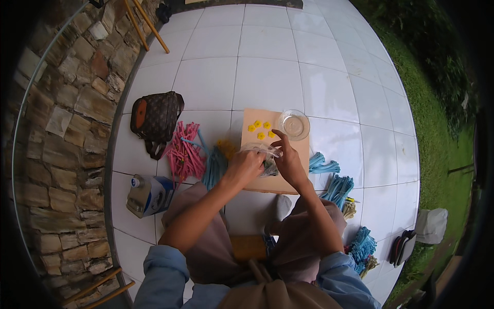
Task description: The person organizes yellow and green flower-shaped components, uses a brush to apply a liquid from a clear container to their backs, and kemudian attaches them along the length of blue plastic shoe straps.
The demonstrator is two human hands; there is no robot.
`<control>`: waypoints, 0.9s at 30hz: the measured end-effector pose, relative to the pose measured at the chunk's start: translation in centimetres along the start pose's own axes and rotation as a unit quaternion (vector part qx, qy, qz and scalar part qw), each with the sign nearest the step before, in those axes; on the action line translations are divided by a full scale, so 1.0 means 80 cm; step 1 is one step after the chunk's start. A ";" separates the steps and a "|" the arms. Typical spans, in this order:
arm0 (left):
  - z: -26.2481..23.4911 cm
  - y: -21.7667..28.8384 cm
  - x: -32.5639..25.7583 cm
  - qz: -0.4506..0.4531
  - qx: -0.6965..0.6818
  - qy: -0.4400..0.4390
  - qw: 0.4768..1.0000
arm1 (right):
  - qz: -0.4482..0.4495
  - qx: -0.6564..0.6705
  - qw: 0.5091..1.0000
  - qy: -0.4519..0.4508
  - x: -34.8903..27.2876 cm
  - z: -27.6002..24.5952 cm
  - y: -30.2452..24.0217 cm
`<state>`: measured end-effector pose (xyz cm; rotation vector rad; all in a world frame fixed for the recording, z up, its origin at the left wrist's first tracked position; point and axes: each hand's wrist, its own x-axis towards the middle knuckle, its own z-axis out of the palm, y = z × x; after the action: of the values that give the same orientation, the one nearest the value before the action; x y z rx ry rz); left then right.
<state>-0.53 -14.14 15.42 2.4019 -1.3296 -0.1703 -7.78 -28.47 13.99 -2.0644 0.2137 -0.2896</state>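
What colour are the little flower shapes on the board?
Yellow: the small flower-shaped pieces lie on the tan rectangular board, clearest in the head view.

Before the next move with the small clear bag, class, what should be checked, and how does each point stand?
1. Left hand grips the clear bag: ok.
2. Right hand on the bag too: ok.
3. Bag open: cannot tell.
4. Glass bowl upright on the board: ok.
5. Yellow flower pieces apart from the hands: ok.
6. Blue strips off the board: ok.
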 end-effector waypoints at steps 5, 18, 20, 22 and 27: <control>0.001 -0.004 0.007 0.072 -0.005 0.041 0.997 | -0.016 -0.037 0.999 0.032 -0.005 -0.005 -0.007; -0.039 0.005 0.022 0.008 -0.085 0.064 0.994 | 0.014 -0.230 0.973 -0.031 -0.013 0.012 0.033; -0.039 -0.001 0.027 -0.046 -0.166 0.053 0.984 | 0.024 -0.202 0.979 -0.033 -0.015 0.014 0.040; -0.032 -0.018 0.023 -0.132 -0.283 0.003 0.950 | 0.029 -0.168 0.984 -0.044 -0.012 0.012 0.031; -0.008 -0.029 0.036 -0.184 -0.497 0.022 0.848 | 0.035 -0.040 0.994 -0.097 -0.010 -0.026 0.006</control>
<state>3.02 -15.26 15.30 1.6719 -0.4891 -0.7080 -9.20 -30.23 14.46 -2.1429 0.1812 -0.0368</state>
